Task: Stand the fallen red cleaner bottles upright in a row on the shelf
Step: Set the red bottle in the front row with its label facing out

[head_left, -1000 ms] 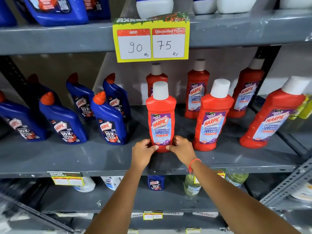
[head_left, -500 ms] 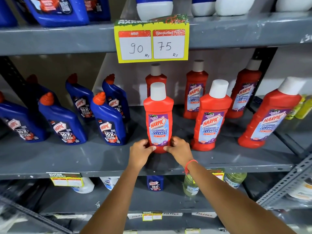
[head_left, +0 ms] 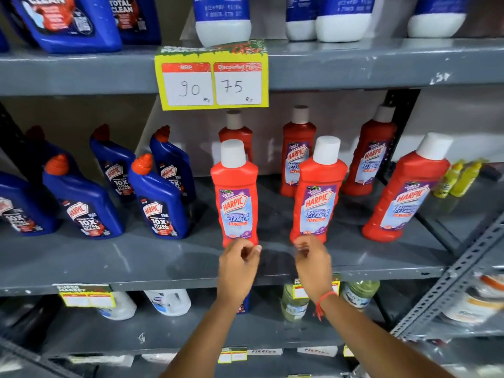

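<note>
Front red bottle (head_left: 236, 205) upright on shelf (head_left: 136, 257), just above left hand (head_left: 240, 264). Left hand loosely curled, empty, fingertips near base. Right hand (head_left: 311, 264) likewise curled, holding nothing, under second bottle (head_left: 317, 197). Step: judged release after standing. Next: likely align front row. Glossy moulded plastic, white caps, grey metal shelf.

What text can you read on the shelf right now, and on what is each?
"MRP 90 Rs", "Discounted Price 75 Rs": yellow price tag.
"HARPIC BATHROOM CLEANER 10X": front red bottle and its neighbours.
"HARPIC 10X TOTAL CLEAN": blue bottle.
"TOTAL CLEAN": upper blue bottle.
"SUPER MARKET": lower tag, prices blurred.
White bottles: print unreadable.
</note>
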Action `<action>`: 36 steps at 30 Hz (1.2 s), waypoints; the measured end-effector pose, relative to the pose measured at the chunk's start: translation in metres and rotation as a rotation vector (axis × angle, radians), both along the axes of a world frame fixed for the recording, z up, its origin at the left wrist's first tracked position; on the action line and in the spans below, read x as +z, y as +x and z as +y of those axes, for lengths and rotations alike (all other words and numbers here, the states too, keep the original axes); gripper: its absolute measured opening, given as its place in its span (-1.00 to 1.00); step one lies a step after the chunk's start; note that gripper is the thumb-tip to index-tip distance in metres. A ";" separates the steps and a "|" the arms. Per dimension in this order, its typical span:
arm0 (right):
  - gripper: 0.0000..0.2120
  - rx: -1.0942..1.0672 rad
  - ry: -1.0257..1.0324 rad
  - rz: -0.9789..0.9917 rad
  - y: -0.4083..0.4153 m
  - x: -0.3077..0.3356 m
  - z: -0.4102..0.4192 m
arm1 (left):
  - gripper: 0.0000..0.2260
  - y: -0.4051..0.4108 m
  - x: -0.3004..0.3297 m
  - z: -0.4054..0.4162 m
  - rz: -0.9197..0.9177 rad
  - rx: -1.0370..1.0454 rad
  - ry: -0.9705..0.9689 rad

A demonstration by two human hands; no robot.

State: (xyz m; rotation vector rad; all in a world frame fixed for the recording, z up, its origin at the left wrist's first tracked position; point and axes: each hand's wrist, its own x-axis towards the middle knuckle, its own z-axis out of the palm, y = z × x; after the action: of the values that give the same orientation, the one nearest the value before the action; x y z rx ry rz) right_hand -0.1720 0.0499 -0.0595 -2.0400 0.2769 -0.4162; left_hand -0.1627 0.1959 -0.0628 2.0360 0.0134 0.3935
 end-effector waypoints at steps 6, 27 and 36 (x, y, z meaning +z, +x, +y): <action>-0.61 -0.115 0.131 0.027 0.008 0.006 -0.059 | -0.73 0.017 0.003 -0.064 0.137 -0.121 0.030; -0.78 0.150 0.106 0.142 0.034 0.005 -0.081 | -0.84 0.031 0.015 -0.105 0.218 0.036 0.159; -0.73 0.146 0.088 0.183 0.036 0.010 -0.088 | -0.78 0.034 0.017 -0.110 0.218 0.005 0.128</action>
State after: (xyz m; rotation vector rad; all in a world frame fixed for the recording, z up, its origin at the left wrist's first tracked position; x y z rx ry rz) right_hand -0.1362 -0.0382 -0.0492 -1.9985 0.2509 -0.1248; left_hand -0.1286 0.0858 -0.0459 2.1978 0.1303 0.1777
